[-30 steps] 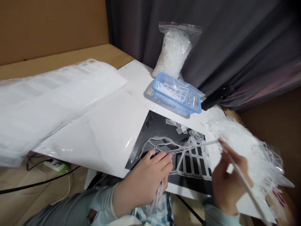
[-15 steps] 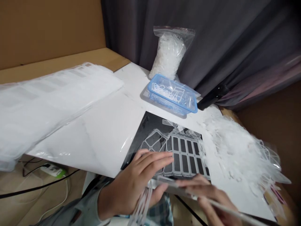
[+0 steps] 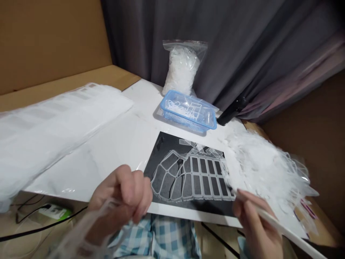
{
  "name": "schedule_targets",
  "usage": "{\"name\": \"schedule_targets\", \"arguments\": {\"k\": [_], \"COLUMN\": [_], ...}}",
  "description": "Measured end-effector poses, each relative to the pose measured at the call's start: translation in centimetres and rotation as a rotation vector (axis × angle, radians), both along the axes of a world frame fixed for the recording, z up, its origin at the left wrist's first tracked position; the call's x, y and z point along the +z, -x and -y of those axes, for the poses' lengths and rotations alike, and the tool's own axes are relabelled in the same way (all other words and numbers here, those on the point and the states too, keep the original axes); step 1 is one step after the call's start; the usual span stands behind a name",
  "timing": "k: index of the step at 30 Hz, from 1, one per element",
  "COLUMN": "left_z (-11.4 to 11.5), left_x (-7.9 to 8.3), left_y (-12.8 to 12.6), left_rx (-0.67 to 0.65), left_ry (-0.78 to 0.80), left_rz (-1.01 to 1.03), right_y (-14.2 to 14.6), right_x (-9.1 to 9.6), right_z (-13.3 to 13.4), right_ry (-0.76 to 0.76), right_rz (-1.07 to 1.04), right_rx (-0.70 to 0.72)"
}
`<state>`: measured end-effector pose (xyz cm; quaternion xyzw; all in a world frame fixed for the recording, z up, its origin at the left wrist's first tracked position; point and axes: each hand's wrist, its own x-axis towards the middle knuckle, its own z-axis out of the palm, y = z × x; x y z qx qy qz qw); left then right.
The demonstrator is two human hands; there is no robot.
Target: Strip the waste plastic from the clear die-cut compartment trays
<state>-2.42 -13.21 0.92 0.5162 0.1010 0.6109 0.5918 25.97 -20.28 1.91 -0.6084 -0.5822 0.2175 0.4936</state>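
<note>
My left hand (image 3: 121, 194) is closed at the lower middle on long transparent plastic strips (image 3: 91, 226), which trail down and to the left, blurred. My right hand (image 3: 254, 223) grips a long white rod (image 3: 280, 226), with its tip near the lattice's right edge. On a black sheet (image 3: 167, 151) lies a transparent plastic lattice (image 3: 191, 176), with rectangular cells to the right and irregular cells to the left. Several small transparent pieces (image 3: 199, 145) sit along its far edge. A heap of transparent plastic scraps (image 3: 258, 169) lies to the right, next to my right hand.
A blue mesh basket (image 3: 187, 111) of plastic scraps and a zip bag (image 3: 183, 68) of white pieces stand beyond the black sheet. Wrapped white sheets (image 3: 54, 122) lie left on a white board (image 3: 94, 162). Grey curtains hang behind; cables and a power strip (image 3: 54, 211) lie below.
My left hand has moved left and up, off the lattice, which now shows whole. My right hand has moved right with the rod. The view has shifted slightly.
</note>
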Motion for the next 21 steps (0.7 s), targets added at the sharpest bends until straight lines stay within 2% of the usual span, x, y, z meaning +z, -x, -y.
{"name": "schedule_targets", "arguments": {"k": [1,2,3,4,7,9,11,13,16,19,21], "left_z": [-0.5,-1.0,-1.6,-2.3,-5.0,-6.8,-8.1,-8.9,-9.1,-9.1,-9.4], "left_x": [0.5,0.9,1.2,1.3,0.8,0.0,-0.8,-1.6,-1.9,-1.3,-0.2], "left_y": [0.5,0.9,1.2,1.3,1.0,0.3,-0.3,-0.8,-1.0,-0.7,-0.4], "left_rx": [-0.145,-0.223,-0.237,-0.191,0.081,0.217,0.292,0.309,0.257,0.233,0.255], "left_ry": [0.027,0.053,0.085,0.117,0.110,0.032,-0.016,-0.040,-0.041,-0.036,-0.049], "left_rz": [0.017,-0.034,-0.162,-0.350,-0.955,-1.212,-1.376,-1.443,-1.460,-1.450,-1.426], "right_y": [-1.1,-2.5,-4.1,-5.9,-11.5,-14.2,-15.6,-16.0,-15.9,-16.1,-16.7], "right_x": [0.2,0.4,0.6,0.7,0.6,0.2,-0.4,-1.0,-1.1,0.1,1.5], "right_z": [-0.8,-1.8,-3.0,-4.2,-7.5,-9.1,-10.1,-10.9,-11.9,-12.5,-12.7], "right_ry": [-0.017,0.009,0.032,0.051,0.129,0.200,0.225,0.224,0.225,0.210,0.171], "right_rz": [0.012,0.055,0.129,0.226,0.498,0.569,0.607,0.665,0.704,0.718,0.721], "right_rx": [-0.084,-0.089,-0.081,-0.073,-0.060,0.037,0.190,0.242,0.255,0.292,0.290]}}
